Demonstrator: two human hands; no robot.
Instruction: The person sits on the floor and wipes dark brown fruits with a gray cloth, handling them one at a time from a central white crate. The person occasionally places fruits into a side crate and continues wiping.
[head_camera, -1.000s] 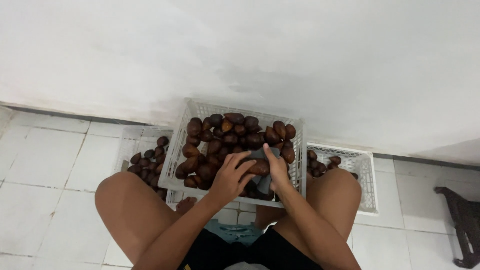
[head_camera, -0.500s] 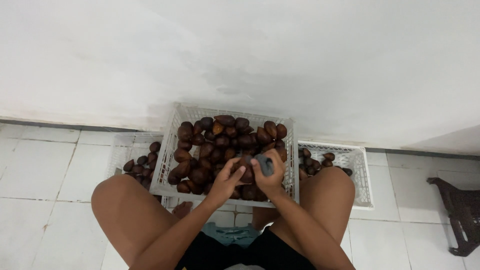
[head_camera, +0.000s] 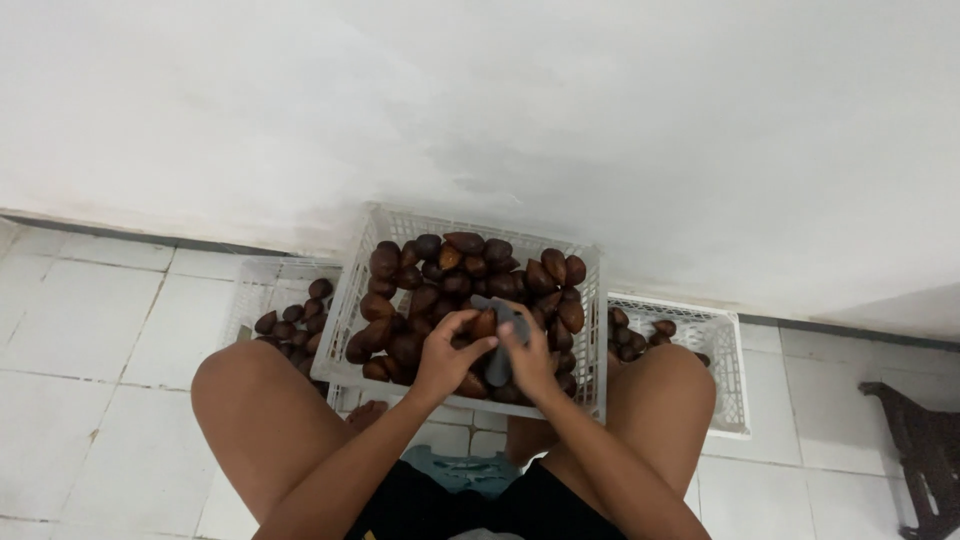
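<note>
Left hand (head_camera: 447, 355): fingers curled, thumb and fingertips pinching 1 brown scaly fruit (head_camera: 484, 324), held just above the heap in the middle crate. Fruit is small, teardrop-shaped, reddish-brown, its pointed end up.

Right hand (head_camera: 531, 358): fingers wrapped around a grey cloth-like piece (head_camera: 503, 340), which stands upright between the 2 hands and touches the held fruit on its right side. Top of the grey piece shows above the knuckles; lower part drops behind the palm. Cannot tell what the grey piece is made of.

Both hands meet over the near right part of the middle crate (head_camera: 345, 310), a white plastic lattice crate, filled close to the rim with the same brown fruit (head_camera: 450, 265). Crate sits on the floor between the person's bare knees, near edge close to the shins.

Left of it, partly behind: a 2nd white crate (head_camera: 245, 290), holding a smaller cluster of fruit (head_camera: 295, 320) at its right side. Right of the middle crate: a 3rd white crate (head_camera: 725, 375), with a few fruits (head_camera: 635, 335) at its far left corner, the remainder hidden by the right knee.

Floor: white tiles (head_camera: 90, 320), dark grout lines. White wall (head_camera: 600, 130) rises directly behind the crates. Dark furniture piece (head_camera: 925, 450) at the far right edge, well apart from the crates.
</note>
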